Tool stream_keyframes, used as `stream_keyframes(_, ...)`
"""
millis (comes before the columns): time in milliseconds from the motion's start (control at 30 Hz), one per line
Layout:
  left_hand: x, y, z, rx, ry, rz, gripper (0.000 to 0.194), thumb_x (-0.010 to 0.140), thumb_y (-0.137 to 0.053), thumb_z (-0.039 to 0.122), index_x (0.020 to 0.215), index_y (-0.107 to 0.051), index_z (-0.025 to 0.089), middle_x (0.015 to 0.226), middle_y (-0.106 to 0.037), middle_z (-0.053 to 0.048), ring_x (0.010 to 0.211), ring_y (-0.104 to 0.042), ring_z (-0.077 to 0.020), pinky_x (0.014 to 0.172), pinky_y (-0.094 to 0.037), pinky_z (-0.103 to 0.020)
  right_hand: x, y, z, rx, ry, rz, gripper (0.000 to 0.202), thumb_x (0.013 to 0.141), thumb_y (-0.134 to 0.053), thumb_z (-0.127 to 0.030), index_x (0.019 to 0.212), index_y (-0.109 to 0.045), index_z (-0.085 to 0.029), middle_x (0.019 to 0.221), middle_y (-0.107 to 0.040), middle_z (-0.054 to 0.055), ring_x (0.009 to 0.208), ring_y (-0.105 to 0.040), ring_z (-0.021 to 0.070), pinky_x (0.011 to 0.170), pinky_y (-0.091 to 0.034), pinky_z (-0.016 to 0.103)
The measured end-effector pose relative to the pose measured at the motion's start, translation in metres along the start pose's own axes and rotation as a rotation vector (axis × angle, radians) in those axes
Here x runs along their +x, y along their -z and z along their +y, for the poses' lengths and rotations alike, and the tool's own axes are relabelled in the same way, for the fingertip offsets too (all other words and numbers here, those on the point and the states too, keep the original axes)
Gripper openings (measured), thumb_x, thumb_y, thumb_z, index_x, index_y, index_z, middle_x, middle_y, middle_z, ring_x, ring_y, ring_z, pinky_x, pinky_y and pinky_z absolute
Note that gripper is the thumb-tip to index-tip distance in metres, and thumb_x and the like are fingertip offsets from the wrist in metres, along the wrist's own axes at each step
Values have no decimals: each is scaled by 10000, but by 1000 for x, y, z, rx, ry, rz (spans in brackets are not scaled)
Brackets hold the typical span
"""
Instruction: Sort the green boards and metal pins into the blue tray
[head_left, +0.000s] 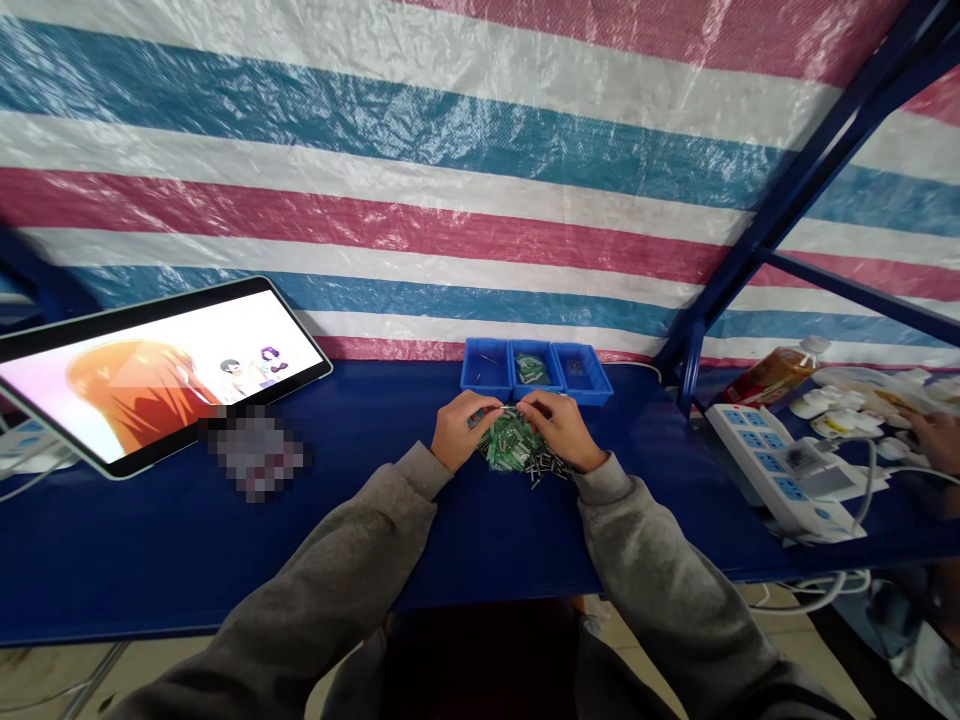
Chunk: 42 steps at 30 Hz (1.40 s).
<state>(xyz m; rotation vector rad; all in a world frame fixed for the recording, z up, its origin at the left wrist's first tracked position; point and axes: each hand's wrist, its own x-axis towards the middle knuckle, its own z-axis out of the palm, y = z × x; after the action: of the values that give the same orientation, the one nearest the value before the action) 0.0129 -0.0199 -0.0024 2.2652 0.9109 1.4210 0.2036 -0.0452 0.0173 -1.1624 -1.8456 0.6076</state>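
Both hands meet over a pile of small green circuit boards [514, 446] on the blue table. My left hand [463, 428] is closed in a pinch at the pile's upper left. Opposite it, my right hand [564, 428] pinches too, its fingertips close to the left ones. A thin, pale, slim piece [510, 407] shows between the two sets of fingertips; its kind is too small to make out. Dark and silvery pin-like parts [546, 466] lie at the pile's right side, partly under my right hand.
Just behind my hands stands a blue three-compartment tray [486, 392], with green boards [531, 369] in its middle section. A lit tablet [165, 375] leans at left, near a blurred packet [256, 455]. At right are a power strip [784, 475], a bottle [776, 375] and another person's hand [937, 440].
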Motion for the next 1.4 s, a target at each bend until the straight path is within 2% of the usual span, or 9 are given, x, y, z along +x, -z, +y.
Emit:
stream_keyframes(200, 0, 0, -1, -5, -33, -25, 228, 914, -550, 370, 885, -685, 188, 782, -687, -55, 716, -617, -161, 631, -475, -267, 0, 1, -2, -16, 0, -18, 421, 934, -451, -506, 646, -514, -206, 508, -509, -18, 497, -505, 140, 583, -389, 272)
stream_keyframes(333, 0, -1, 0, 17, -56, -15, 215, 925, -536, 339, 870, -671, 181, 765, -672, -48, 705, -599, -154, 633, -459, -262, -1, 1, -3, 1, -4, -19, 420, 944, -438, -490, 660, -540, -198, 498, -499, -23, 477, -498, 131, 578, -400, 271)
stream_keyframes(500, 0, 1, -1, 59, -42, 7, 219, 935, -518, 316, 852, -652, 165, 749, -650, -46, 661, -564, -138, 595, -431, -249, -1, -2, 2, 66, 11, 36, 268, 868, -588, -455, 888, -632, -192, 716, -636, 23, 575, -578, 147, 570, -451, 270)
stream_keyframes(667, 1, 1, -1, 79, -54, 34, 244, 946, -502, 306, 810, -643, 159, 722, -642, -33, 606, -542, -117, 577, -428, -239, -1, -3, 5, 71, 64, 68, 215, 865, -599, -404, 865, -646, -195, 776, -657, 40, 583, -596, 147, 563, -479, 275)
stream_keyframes(767, 1, 0, 0, 60, -52, 37, 245, 944, -511, 315, 815, -651, 162, 722, -649, -33, 606, -554, -118, 570, -435, -238, -1, -3, 4, 68, 69, 73, 197, 885, -574, -374, 828, -636, -196, 768, -644, 36, 585, -595, 146, 571, -487, 278)
stream_keyframes(933, 1, 0, 1, -4, -62, 9, 199, 909, -576, 343, 961, -673, 177, 770, -676, -43, 666, -607, -139, 564, -458, -240, -1, -3, 2, 79, 41, 55, 192, 894, -559, -360, 816, -618, -195, 693, -612, 15, 564, -583, 143, 574, -482, 274)
stream_keyframes(1133, 0, -2, 0, 2, -96, 18, 168, 909, -578, 304, 902, -677, 168, 734, -666, -35, 650, -594, -130, 566, -451, -237, 0, -3, 1, 66, 32, 33, 201, 895, -557, -360, 802, -611, -191, 616, -584, -4, 537, -568, 136, 554, -445, 260)
stream_keyframes(1400, 0, -1, 2, 3, -73, 20, 186, 912, -570, 305, 845, -677, 169, 704, -650, -29, 642, -581, -126, 569, -442, -239, -1, -4, 5, 81, 64, 36, 162, 873, -599, -352, 830, -623, -198, 684, -619, 10, 573, -577, 139, 564, -454, 261)
